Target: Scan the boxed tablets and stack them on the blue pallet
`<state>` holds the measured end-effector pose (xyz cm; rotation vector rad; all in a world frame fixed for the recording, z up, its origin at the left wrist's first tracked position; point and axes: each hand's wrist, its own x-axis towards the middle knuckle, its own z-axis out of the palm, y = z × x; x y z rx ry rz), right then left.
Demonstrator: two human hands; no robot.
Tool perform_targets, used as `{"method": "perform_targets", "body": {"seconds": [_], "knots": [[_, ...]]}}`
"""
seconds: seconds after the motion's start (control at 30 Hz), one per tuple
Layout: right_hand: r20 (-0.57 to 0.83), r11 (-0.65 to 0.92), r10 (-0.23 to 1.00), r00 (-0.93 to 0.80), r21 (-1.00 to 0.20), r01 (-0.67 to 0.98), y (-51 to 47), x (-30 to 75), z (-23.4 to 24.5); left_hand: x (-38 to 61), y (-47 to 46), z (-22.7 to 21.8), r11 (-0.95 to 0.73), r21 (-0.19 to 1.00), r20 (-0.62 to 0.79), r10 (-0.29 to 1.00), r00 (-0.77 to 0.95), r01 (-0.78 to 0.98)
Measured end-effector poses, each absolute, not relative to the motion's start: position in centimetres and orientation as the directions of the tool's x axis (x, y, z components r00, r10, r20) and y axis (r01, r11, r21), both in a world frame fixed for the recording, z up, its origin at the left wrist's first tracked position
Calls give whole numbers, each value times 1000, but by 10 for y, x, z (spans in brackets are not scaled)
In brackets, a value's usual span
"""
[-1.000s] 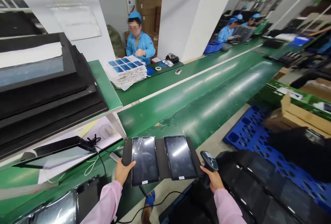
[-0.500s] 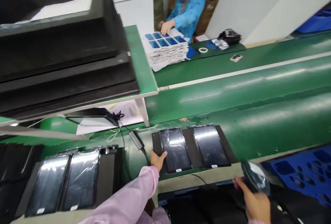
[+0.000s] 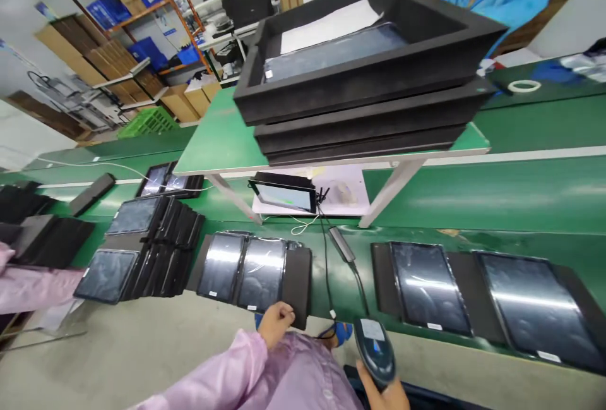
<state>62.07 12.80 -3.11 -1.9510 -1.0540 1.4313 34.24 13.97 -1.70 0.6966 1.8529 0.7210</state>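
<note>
Shelving with cartons lines the far left wall. On the green tabletop, the left hand pinches the near edge of a black tray with two tablets. Rightward, the right hand grips a scanner off the near edge.

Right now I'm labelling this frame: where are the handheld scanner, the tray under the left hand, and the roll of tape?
handheld scanner (image 3: 375,352), head view, on its dark head.
tray (image 3: 299,283), head view, bare right end.
roll of tape (image 3: 523,86), head view, on the ring's near edge.

Left hand grips tray (2 tablets)
</note>
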Motion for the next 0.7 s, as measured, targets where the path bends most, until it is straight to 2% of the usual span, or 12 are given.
{"method": "perform_targets", "body": {"seconds": [0.07,0.17,0.27,0.33,0.43,0.53,0.63,0.7], "knots": [[-537,-539,837,103,-778,323,133,599,-18,297,118,-10,635,764,-566,744,-355,113],[-458,-476,879,135,-826,302,119,552,-5,231,92,-7,591,806,-539,747,-388,18],[-442,-471,882,164,-842,263,82,485,-3,168,75,-15,522,846,-500,706,-502,-107],[-425,-446,895,137,-860,249,55,437,-5,129,71,-23,458,885,-420,700,-577,-88],[-406,-423,906,118,-858,292,26,376,-9,80,74,-36,385,921,-267,745,-612,66],[-420,-441,896,141,-810,387,12,340,-11,41,79,-47,331,914,-154,816,-557,232],[-421,-461,887,191,-779,425,9,325,-11,11,77,-60,183,805,42,931,-362,564],[-412,-464,886,214,-777,425,9,321,-12,-3,73,-70,64,704,117,972,-205,707]]}}
